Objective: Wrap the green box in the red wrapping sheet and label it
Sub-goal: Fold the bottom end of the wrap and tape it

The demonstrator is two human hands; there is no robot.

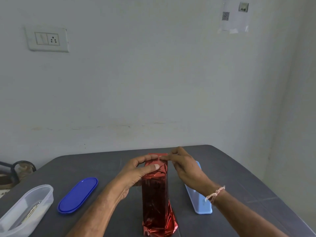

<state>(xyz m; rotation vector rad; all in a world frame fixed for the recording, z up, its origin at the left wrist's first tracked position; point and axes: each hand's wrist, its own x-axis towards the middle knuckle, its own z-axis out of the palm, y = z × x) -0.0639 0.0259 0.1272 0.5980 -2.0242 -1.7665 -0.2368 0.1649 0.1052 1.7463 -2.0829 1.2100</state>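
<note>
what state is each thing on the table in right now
box: upright on the table, covered in wrapping
red sheet: around the box, bottom end loose and crumpled
left hand: grips the box top
right hand: pinches the sheet's top edge
tub: open, lid off
lid: flat on the table beside the tub

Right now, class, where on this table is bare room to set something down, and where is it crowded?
Free: table right of the pale case; far strip behind the box; gap between lid and box, under the left forearm. Crowded: tub and lid at near left; left hand and right hand at the box top.
</note>
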